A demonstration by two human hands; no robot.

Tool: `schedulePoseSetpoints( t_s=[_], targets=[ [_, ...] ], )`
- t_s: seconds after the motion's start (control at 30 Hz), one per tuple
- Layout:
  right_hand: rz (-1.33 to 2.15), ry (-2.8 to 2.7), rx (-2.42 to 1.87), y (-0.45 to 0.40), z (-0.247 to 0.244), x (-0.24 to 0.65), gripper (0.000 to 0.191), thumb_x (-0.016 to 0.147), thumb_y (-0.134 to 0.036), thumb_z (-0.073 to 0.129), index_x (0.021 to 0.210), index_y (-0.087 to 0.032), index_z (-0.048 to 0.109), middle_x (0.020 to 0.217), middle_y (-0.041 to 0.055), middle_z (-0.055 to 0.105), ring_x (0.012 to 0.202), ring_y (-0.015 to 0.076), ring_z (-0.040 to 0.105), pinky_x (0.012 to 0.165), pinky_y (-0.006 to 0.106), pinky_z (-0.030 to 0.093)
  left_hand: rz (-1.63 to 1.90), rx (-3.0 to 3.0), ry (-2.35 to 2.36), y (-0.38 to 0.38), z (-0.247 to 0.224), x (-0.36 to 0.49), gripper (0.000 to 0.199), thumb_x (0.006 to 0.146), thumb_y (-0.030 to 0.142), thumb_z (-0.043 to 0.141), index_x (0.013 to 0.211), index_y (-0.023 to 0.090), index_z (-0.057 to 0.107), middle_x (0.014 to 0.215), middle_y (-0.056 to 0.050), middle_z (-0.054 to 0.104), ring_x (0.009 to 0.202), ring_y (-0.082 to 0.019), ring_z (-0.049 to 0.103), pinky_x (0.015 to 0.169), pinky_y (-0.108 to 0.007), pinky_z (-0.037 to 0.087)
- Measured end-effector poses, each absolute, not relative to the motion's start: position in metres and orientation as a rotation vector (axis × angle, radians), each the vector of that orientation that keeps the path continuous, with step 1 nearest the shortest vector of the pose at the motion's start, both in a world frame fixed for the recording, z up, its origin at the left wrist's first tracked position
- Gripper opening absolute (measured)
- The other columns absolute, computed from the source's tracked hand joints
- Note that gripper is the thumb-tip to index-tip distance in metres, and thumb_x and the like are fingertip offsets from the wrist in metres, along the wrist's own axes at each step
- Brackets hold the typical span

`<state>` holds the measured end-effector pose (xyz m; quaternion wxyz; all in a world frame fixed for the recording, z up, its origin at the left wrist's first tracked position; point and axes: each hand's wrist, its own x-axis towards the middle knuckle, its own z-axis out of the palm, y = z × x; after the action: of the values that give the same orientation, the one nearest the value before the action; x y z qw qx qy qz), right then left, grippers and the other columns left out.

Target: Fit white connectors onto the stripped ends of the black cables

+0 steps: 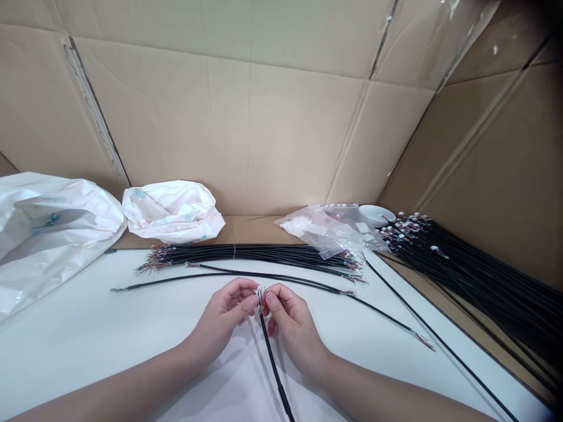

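A black cable [273, 360] runs up from the bottom edge to my fingers, where its thin coloured wires fan out at a small white connector [261, 289]. My left hand [222, 313] pinches the connector end from the left with thumb and forefinger. From the right, my right hand [297, 325] grips the thin wires between thumb and fingers, close against the connector. Fingertips partly hide which wires sit in the connector. Just beyond my hands, a few loose black cables [281, 276] with stripped ends lie across the white table [132, 340].
Behind them is a tied bundle of black cables [264, 253]. White plastic bags [173, 211] stand at the left. A clear bag of small white parts [325, 225] and a white bowl [376, 215] are at the back right. Cables with connectors [479, 281] are piled along the right cardboard wall [497, 158].
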<state>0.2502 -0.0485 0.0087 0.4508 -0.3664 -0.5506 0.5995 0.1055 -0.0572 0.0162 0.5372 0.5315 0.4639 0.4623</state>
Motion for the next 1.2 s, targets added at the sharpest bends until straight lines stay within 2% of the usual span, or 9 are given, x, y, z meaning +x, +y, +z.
schedulePoseSetpoints(
  t_s=[0.07,0.13,0.3,0.5,0.67,0.8,1.2],
  targets=[
    [1.479,-1.372,-0.904,-0.049,0.009,0.250,0.034,0.080,-0.049,0.050,0.075,-0.015,0.050,0.068,-0.0003,0.047,0.053,0.0071,0.042,0.047,0.019,0.039,1.117,1.229,1.102,-0.056,0.015,0.105,0.033,0.074,0.037,0.061,0.102,0.020,0.056,0.088,-0.003,0.059,0.075,-0.013,0.051,0.064,-0.022,0.039],
    [1.479,-1.371,-0.902,-0.049,0.010,0.250,0.034,0.081,-0.048,0.050,0.074,-0.015,0.050,0.068,-0.0004,0.047,0.054,0.0069,0.042,0.046,0.018,0.039,1.122,1.220,1.086,-0.055,0.015,0.105,0.033,0.073,0.037,0.062,0.101,0.019,0.058,0.089,-0.004,0.060,0.077,-0.014,0.052,0.065,-0.022,0.040],
    [1.554,-1.306,-0.886,-0.050,0.011,0.250,0.033,0.079,-0.047,0.052,0.073,-0.015,0.049,0.065,-0.0015,0.046,0.052,0.0060,0.042,0.044,0.016,0.039,1.179,1.157,1.056,-0.055,0.017,0.106,0.026,0.068,0.034,0.068,0.083,0.015,0.057,0.073,-0.002,0.059,0.066,-0.012,0.054,0.063,-0.024,0.042],
    [1.731,-1.207,-0.807,-0.053,0.014,0.247,0.032,0.070,-0.040,0.065,0.084,-0.016,0.048,0.065,-0.0009,0.053,0.057,0.0094,0.049,0.041,0.017,0.041,1.143,1.105,1.019,-0.052,0.014,0.105,0.027,0.067,0.033,0.069,0.076,0.013,0.054,0.058,0.000,0.057,0.052,-0.013,0.055,0.056,-0.027,0.042],
    [1.760,-1.095,-0.785,-0.051,0.015,0.246,0.031,0.071,-0.038,0.065,0.077,-0.014,0.047,0.065,0.0011,0.057,0.051,0.0080,0.049,0.039,0.017,0.042,1.049,1.080,0.889,-0.049,0.018,0.102,0.022,0.075,0.033,0.062,0.072,0.012,0.056,0.059,-0.001,0.056,0.056,-0.014,0.054,0.058,-0.027,0.042],
    [1.803,-1.013,-0.762,-0.049,0.013,0.246,0.030,0.071,-0.039,0.064,0.077,-0.014,0.048,0.066,0.0015,0.058,0.051,0.0081,0.050,0.039,0.017,0.042,0.954,1.050,0.768,-0.048,0.026,0.102,0.029,0.079,0.036,0.055,0.063,0.012,0.053,0.061,-0.003,0.055,0.059,-0.016,0.057,0.062,-0.030,0.044],
    [1.822,-1.016,-0.776,-0.049,0.014,0.247,0.028,0.075,-0.039,0.060,0.076,-0.015,0.047,0.066,0.0009,0.056,0.052,0.0080,0.048,0.040,0.018,0.041,0.912,0.959,0.789,-0.047,0.024,0.098,0.026,0.083,0.032,0.051,0.067,0.011,0.054,0.065,-0.005,0.058,0.063,-0.016,0.058,0.067,-0.028,0.042]
  ],
)
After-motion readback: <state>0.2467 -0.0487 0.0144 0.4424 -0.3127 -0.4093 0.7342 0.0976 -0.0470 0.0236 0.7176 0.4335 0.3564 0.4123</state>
